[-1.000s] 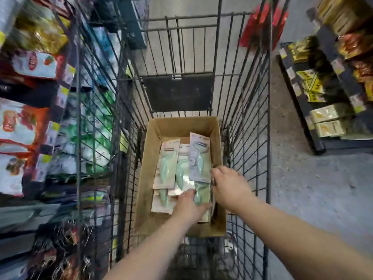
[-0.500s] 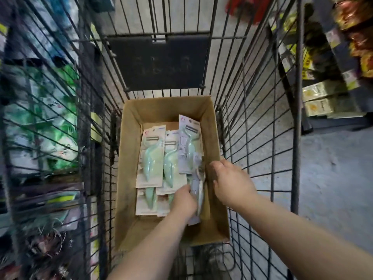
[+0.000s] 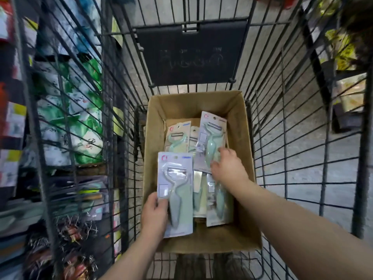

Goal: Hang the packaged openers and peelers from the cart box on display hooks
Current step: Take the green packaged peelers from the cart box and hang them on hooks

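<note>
In the cart box [image 3: 153, 122], the left hand [image 3: 154, 213] pinched 1 peeler pack [image 3: 177, 178] by its near edge, likely keeping its far end free for a hook; the right hand [image 3: 229, 170] gripped another pack [image 3: 212, 136].

Dim even light, blurred edges, wide-angle bowing

A cardboard box [image 3: 153, 122] sits in the wire cart [image 3: 282, 138]; over it, one peeler pack [image 3: 177, 190] just right of the left hand [image 3: 154, 215], a second pack [image 3: 212, 136] under the right hand [image 3: 228, 168], other packs [image 3: 219, 207] between the hands
</note>
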A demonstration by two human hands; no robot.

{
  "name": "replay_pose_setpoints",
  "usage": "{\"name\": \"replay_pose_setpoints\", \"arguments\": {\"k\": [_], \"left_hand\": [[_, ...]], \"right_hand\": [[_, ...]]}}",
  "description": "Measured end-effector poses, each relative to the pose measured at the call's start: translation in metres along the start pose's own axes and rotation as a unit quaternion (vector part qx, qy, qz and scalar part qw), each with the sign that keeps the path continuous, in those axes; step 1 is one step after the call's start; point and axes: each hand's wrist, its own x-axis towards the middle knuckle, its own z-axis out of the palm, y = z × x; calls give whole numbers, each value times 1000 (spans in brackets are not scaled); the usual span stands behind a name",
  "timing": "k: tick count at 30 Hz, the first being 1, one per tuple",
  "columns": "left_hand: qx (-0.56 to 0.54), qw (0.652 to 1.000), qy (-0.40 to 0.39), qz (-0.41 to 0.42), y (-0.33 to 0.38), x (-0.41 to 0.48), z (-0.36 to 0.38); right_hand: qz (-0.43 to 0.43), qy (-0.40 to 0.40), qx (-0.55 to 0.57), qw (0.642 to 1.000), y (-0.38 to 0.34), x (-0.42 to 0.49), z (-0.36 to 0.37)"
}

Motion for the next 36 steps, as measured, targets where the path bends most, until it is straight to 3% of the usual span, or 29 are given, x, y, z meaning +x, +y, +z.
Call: {"name": "replay_pose_setpoints", "arguments": {"k": [2,5,11,14,19,25,36], "left_hand": [[-25,1000,-19,0,0,1,1],[-36,999,-27,6,0,6,4],[-57,997,-41,-18,2,12,6],[-69,997,-38,-15,8,8,3],[-87,996,-35,5,35,-11,-13],[-119,990,-22,72,88,-57,-44],[-185,970,82,132,131,-170,-71]], "right_hand": [[90,-3,102,991,-1,19,4],[160,9,153,975,1,42,10],[152,75,136,976,-4,47,25],[132,102,179,970,-5,31,18],[98,77,232,965,-4,-16,-7],[36,80,246,965,-20,-89,-48],[-146,6,288,947,-46,-183,-133]]}}
